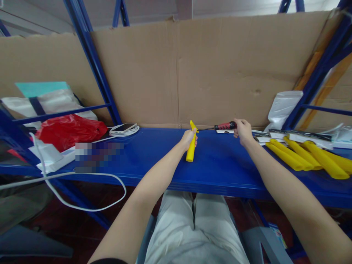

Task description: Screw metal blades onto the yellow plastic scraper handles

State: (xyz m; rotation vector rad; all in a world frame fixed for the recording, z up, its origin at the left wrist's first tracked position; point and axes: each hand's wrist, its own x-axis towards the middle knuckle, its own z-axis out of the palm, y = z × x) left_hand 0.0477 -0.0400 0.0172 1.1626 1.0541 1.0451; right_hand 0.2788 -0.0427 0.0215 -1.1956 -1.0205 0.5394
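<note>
My left hand (188, 138) is wrapped around a yellow tapered handle-like piece (190, 153), holding it roughly upright over the blue table. In my right hand (242, 130) is a screwdriver (224, 126) with a red and black grip, gripped at the butt end of its handle. Its dark shaft points left and reaches the upper part of the yellow piece. Whether the tip sits in a screw there is too small to tell. Several more yellow pieces (310, 156) of the same kind lie in a row at the right.
The blue tabletop (159, 161) is backed by cardboard (220, 73). Left stand a red plastic bag (70, 130), a phone (125, 127) on a coiled white cable, and a looping white cord (90, 210) over the edge. White packaging (283, 106) leans at the right post.
</note>
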